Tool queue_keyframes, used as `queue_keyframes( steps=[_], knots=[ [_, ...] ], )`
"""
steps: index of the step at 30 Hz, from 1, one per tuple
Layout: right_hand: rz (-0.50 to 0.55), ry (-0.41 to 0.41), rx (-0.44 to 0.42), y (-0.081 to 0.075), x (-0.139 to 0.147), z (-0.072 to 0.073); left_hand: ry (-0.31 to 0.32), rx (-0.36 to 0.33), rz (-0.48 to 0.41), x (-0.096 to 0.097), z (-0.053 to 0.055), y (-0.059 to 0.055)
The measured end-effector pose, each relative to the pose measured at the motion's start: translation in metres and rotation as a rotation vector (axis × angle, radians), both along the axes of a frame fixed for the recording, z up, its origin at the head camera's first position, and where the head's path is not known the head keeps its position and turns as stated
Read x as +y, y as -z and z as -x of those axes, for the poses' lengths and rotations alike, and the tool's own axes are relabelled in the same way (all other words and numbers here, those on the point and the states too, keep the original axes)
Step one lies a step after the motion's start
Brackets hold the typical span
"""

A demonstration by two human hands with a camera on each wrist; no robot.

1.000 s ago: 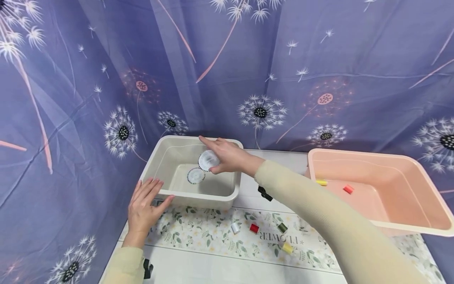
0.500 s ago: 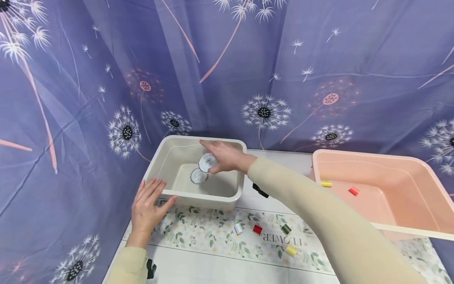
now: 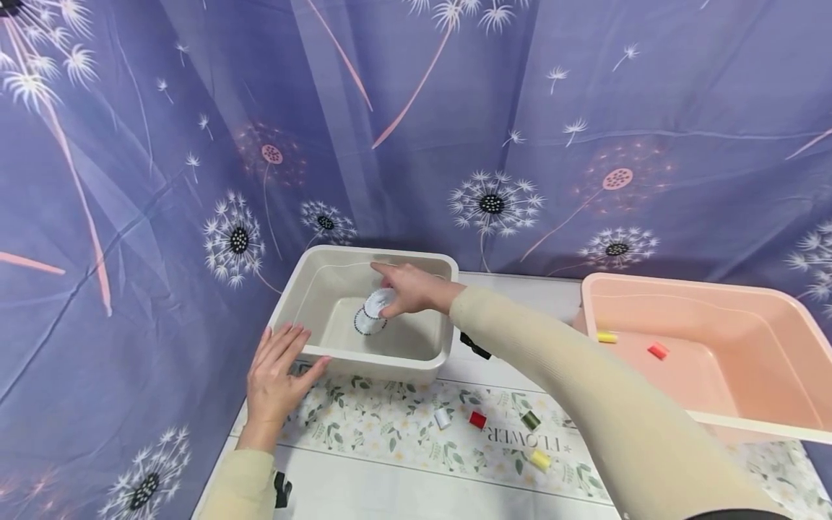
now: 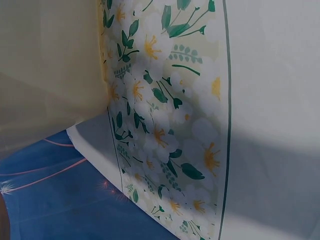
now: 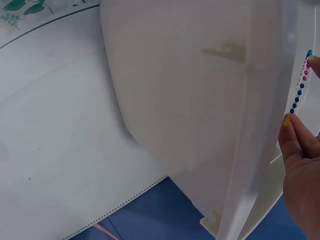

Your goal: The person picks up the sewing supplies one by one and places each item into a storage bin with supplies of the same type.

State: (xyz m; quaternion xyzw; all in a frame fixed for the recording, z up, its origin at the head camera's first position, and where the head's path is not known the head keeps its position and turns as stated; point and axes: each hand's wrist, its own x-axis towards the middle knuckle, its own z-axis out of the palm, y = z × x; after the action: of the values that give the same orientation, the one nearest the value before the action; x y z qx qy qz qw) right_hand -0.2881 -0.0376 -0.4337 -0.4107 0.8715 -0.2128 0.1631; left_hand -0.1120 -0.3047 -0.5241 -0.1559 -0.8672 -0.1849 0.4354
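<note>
Inside the light grey bin [image 3: 364, 357], my right hand [image 3: 412, 289] pinches a round white pin wheel [image 3: 378, 300] by its edge, with fingers and thumb apart. Coloured pin heads ring this wheel [image 5: 298, 95] in the right wrist view. A second pin wheel [image 3: 369, 323] lies on the bin floor, partly overlapped by the held one in the head view. My left hand [image 3: 276, 379] is at the bin's front left corner, fingers straight against the rim and thumb spread along the front. The left wrist view shows the bin wall [image 4: 50, 65] and the flowered cloth, but no fingers.
A peach bin [image 3: 773, 325] on the right holds a yellow thread spool [image 3: 607, 337] and a red spool [image 3: 659, 350]. White [image 3: 443, 418], red [image 3: 477, 419], green [image 3: 530, 420] and yellow [image 3: 540, 460] spools lie on the flowered cloth strip [image 3: 383, 433]. A blue curtain [image 3: 416, 144] hangs behind.
My right hand has lowered the held pin wheel deeper into the grey bin, so it overlaps the lying one more. The left hand stays at the rim; the head view shifts slightly.
</note>
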Motion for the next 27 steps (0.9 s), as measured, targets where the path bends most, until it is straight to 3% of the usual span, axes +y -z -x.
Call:
queue_keyframes(
  steps=[8,14,21,27],
  knots=[
    [-0.05,0.021,-0.037,0.005,-0.003,0.002,-0.003,0.003,0.003,-0.001,0.001,0.002],
    [-0.053,-0.007,-0.044,0.009,-0.001,0.001,-0.005,0.0,0.004,0.0,0.001,0.001],
    [-0.026,-0.001,-0.062,0.011,0.008,0.002,-0.012,-0.013,0.008,0.001,0.001,0.001],
    [0.036,0.027,-0.089,0.004,0.015,0.001,-0.01,-0.01,0.006,0.0,0.0,0.001]
  ],
)
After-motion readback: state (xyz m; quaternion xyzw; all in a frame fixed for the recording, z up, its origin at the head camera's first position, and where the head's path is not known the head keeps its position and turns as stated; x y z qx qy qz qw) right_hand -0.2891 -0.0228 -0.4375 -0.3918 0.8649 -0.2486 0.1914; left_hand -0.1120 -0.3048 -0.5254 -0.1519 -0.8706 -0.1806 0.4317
